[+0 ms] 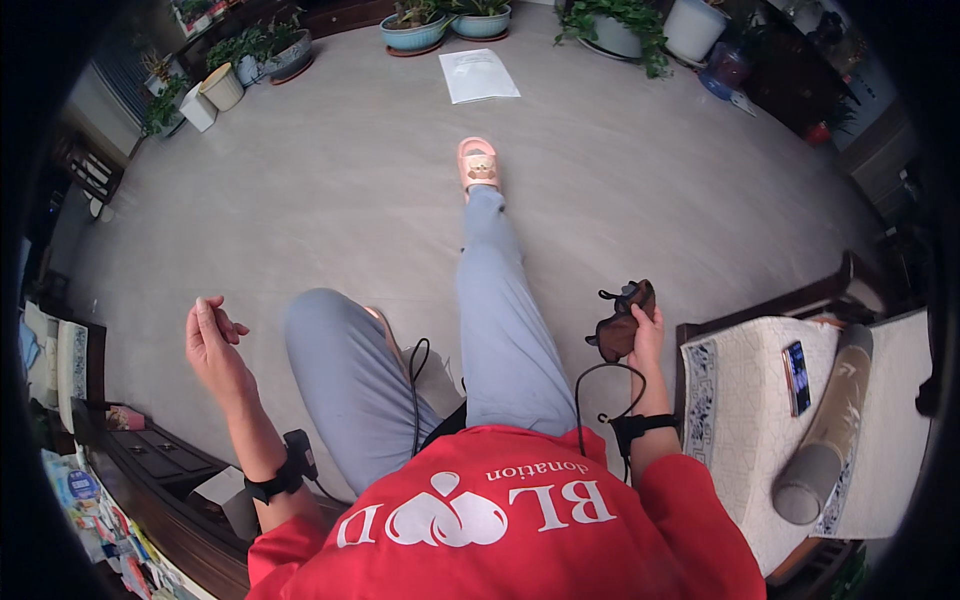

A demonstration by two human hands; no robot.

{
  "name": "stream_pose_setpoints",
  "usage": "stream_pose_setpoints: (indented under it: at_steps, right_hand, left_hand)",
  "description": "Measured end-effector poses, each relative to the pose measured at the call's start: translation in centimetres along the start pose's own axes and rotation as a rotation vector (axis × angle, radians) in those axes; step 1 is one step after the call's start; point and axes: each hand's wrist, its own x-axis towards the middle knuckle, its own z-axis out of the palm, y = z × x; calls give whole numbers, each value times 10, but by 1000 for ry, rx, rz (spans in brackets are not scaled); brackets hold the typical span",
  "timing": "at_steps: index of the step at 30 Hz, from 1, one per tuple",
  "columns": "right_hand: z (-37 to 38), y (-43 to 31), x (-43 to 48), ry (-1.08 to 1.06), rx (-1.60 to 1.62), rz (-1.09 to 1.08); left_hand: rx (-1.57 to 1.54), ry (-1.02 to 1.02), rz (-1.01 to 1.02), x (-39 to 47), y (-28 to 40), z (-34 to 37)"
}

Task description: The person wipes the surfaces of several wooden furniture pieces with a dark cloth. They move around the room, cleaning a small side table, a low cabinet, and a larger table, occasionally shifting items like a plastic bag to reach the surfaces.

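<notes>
My right hand (647,334) holds a brown and black fabric item with thin dark straps, perhaps an eye mask (621,328), out to the right of my knee. Raised on the other side, my left hand (214,337) has curled fingers and nothing visible in it. Black bands with cables are strapped round both forearms. One leg in grey-blue trousers (495,300) stretches forward, its foot in a pink slipper (478,165); the other leg is bent. Beyond that foot, white paper (480,76) lies on the grey floor.
At right stands a wooden seat with a pale cushion (739,375), bearing a phone (796,379) and a cylindrical bolster (829,427). A dark wooden cabinet (150,495) with packets on top is at lower left. Potted plants (412,34) line the far side.
</notes>
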Motion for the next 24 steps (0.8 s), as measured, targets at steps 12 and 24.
stream_pose_setpoints:
  at_steps: [12,24]
  right_hand:
    - [149,-6,106,-131,15,10]
    - [350,-68,235,-300,-115,-105]
  left_hand:
    - [37,-23,102,103,-6,70]
    - [-108,208,146,164,-16,16]
